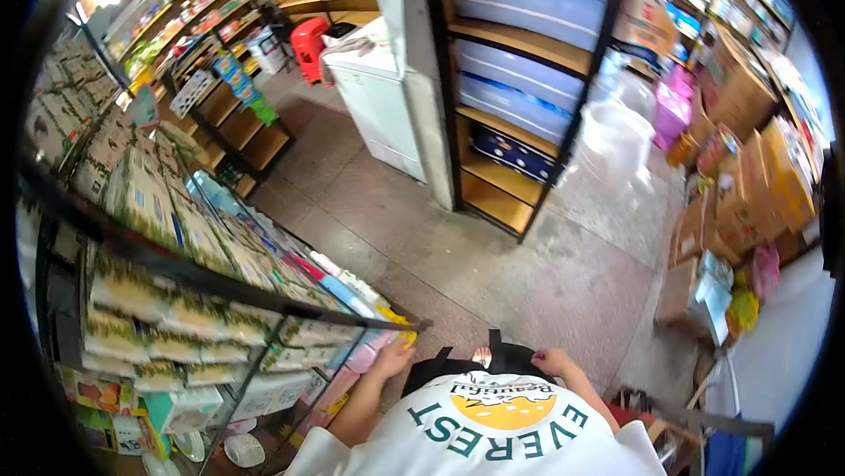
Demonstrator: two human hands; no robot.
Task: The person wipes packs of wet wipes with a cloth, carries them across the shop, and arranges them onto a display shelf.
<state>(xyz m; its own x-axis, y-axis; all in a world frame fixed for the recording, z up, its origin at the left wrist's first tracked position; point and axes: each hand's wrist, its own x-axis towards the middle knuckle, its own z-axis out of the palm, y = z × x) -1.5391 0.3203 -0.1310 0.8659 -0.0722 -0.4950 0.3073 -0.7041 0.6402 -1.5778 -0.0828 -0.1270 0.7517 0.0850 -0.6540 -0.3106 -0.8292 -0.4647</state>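
Observation:
My left hand [393, 360] hangs beside the end of the shelf rack on my left, close to a yellow packet [398, 325]. Its fingers are small and blurred; whether they touch the packet is unclear. Stacked wrapped packs [176, 318] with a green leaf print fill the rack's shelves, and pink packs [363, 355] lie near my left wrist. On the other side of my body, my right hand [553, 361] hangs low with its fingers curled in. No object shows in it.
Ahead stands a dark-framed shelf [519, 168] holding blue packs, beside a pillar [427, 124]. A white chest-like appliance [374, 106] and a red plastic stool [310, 49] are farther back. To the right are a translucent bin [614, 137] and stacked cardboard boxes [748, 186]. Tiled floor [458, 274] runs between.

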